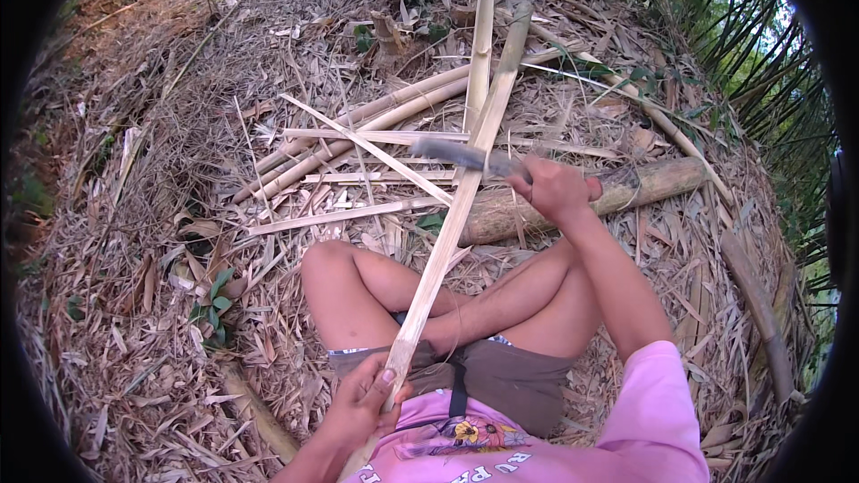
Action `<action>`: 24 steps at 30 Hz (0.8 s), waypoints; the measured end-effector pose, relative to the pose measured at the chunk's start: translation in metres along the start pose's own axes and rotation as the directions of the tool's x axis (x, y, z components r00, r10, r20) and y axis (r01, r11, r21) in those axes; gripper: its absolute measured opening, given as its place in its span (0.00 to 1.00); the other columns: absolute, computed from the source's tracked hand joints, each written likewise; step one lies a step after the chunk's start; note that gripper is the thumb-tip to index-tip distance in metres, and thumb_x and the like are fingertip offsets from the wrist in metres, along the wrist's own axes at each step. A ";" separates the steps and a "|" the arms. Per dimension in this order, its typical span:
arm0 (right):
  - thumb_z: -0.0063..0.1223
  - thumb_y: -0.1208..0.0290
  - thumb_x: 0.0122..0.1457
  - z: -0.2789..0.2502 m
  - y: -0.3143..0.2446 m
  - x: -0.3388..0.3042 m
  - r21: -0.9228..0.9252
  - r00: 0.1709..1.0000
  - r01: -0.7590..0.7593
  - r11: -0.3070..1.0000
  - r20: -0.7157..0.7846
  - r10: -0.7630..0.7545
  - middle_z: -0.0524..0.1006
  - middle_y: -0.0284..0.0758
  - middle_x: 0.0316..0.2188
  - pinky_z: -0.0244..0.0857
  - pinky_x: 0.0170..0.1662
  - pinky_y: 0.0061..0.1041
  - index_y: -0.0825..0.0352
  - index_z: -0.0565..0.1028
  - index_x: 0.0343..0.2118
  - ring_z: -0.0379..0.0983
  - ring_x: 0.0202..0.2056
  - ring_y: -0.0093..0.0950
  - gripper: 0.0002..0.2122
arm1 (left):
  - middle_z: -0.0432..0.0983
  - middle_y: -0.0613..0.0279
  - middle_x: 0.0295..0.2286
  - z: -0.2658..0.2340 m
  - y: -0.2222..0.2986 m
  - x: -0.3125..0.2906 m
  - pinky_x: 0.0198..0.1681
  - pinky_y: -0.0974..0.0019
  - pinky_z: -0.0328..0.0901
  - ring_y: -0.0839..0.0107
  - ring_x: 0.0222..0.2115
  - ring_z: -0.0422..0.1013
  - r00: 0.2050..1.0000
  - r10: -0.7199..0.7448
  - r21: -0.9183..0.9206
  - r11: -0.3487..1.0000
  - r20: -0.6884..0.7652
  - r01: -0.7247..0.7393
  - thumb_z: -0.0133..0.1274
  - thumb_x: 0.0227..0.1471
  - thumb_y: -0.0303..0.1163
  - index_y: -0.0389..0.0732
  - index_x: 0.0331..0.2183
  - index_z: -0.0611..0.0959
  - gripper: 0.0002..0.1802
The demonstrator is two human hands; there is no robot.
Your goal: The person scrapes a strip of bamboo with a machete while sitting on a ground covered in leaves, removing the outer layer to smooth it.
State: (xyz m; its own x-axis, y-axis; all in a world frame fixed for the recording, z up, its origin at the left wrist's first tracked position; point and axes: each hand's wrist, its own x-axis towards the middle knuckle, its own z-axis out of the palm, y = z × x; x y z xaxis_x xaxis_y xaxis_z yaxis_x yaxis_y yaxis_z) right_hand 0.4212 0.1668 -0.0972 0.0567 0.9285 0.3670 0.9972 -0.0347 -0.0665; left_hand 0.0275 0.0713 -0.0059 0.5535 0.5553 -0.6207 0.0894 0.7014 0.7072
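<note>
My left hand (367, 396) is closed round the near end of a long, pale split bamboo strip (437, 273), close to my body. The strip slants away from me over my crossed legs, its far part darker and rounder. In my right hand (557, 190) is the handle of a machete (456, 153), its blade pointing left and lying across the strip. The blade is slightly blurred. Beneath the strip and the right hand rests a thick bamboo log (644, 190).
Several cut bamboo strips (358, 215) and thin bamboo poles (385, 121) lie ahead to the left. Another split length (481, 45) points away from me. Cut stumps (390, 36) stand further off. A curved bamboo piece (756, 313) lies at right. Dry leaves cover the ground.
</note>
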 end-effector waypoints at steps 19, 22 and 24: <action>0.32 0.34 0.62 -0.009 0.028 0.002 0.181 0.802 -0.493 0.851 0.473 0.364 0.79 0.51 0.28 0.70 0.39 0.47 0.71 0.79 0.30 0.77 0.33 0.50 0.37 | 0.68 0.61 0.25 -0.045 -0.022 -0.011 0.13 0.73 0.51 0.79 0.12 0.54 0.995 -0.090 0.173 0.980 -0.043 0.096 0.40 0.67 0.34 0.38 0.53 0.66 0.16; 0.32 0.34 0.62 -0.019 0.001 0.004 0.148 0.829 -0.365 0.919 0.501 0.248 0.79 0.51 0.29 0.70 0.41 0.46 0.69 0.79 0.34 0.78 0.33 0.49 0.36 | 0.68 0.61 0.25 -0.041 -0.023 -0.007 0.13 0.73 0.52 0.79 0.12 0.55 0.996 -0.070 0.174 0.982 -0.050 0.078 0.40 0.67 0.34 0.38 0.52 0.67 0.15; 0.32 0.34 0.62 -0.025 -0.020 -0.001 0.110 0.889 -0.180 0.978 0.444 0.113 0.80 0.51 0.30 0.70 0.42 0.46 0.67 0.79 0.36 0.78 0.34 0.48 0.35 | 0.69 0.61 0.25 -0.037 -0.023 -0.008 0.13 0.73 0.52 0.79 0.12 0.54 0.997 -0.072 0.162 0.984 -0.042 0.078 0.39 0.67 0.33 0.39 0.52 0.67 0.15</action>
State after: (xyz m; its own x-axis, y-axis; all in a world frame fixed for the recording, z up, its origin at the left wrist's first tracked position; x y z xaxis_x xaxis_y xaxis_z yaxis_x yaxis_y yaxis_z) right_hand 0.4023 0.1575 -0.0725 0.1418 0.9855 -0.0928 0.9592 -0.1600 -0.2330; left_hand -0.0100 0.0670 -0.0299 0.5103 0.5220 -0.6835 0.2653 0.6605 0.7024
